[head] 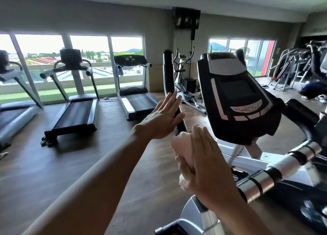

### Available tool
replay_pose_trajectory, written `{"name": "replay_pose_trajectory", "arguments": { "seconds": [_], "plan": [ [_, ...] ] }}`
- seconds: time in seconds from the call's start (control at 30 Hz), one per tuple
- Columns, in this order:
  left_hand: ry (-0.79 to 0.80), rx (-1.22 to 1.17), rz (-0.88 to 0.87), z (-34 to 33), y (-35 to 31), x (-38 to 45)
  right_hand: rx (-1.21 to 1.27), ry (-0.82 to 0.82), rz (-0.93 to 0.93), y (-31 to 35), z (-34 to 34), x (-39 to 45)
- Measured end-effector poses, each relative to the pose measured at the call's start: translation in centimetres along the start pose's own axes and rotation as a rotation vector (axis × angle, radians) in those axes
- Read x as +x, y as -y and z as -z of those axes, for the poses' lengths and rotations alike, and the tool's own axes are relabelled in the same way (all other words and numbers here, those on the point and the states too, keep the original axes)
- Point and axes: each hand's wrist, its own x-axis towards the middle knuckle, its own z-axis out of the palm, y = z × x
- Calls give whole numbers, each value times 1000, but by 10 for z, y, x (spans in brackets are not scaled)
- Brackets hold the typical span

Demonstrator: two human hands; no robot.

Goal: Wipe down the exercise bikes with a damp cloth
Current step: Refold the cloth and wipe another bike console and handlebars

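Observation:
The exercise bike stands right in front of me, its black console [237, 96] tilted toward me. Left of the console rises the bike's black upright handlebar [168, 70]. My left hand [162, 119] is stretched out with straight fingers lying against this bar's lower part. My right hand [207, 165] holds a pale pink cloth [182, 144] between thumb and flat fingers, just below the left hand, at the foot of the same bar. The bar's lowest stretch is hidden behind cloth and hands. A chrome and black grip [261, 181] runs to the right.
Three treadmills [74, 109] line the windows on the left. An elliptical trainer [184, 80] stands behind the bike. Weight machines [290, 68] fill the far right, where a person [311, 91] crouches on the floor. Dark wood floor [53, 164] lies to my left.

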Motion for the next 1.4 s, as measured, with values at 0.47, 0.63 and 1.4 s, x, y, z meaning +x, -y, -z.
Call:
{"name": "replay_pose_trajectory", "arguments": {
  "seconds": [0.47,0.63,1.4],
  "plan": [
    [125,-152,95,37,-18,1,81,45,-6,-3,7,2],
    [83,-204,93,27,-30,-22,-36,31,1,2,7,-20],
    [-25,-645,433,26,-81,-47,211,187,9,-17,26,1]
  ]
}}
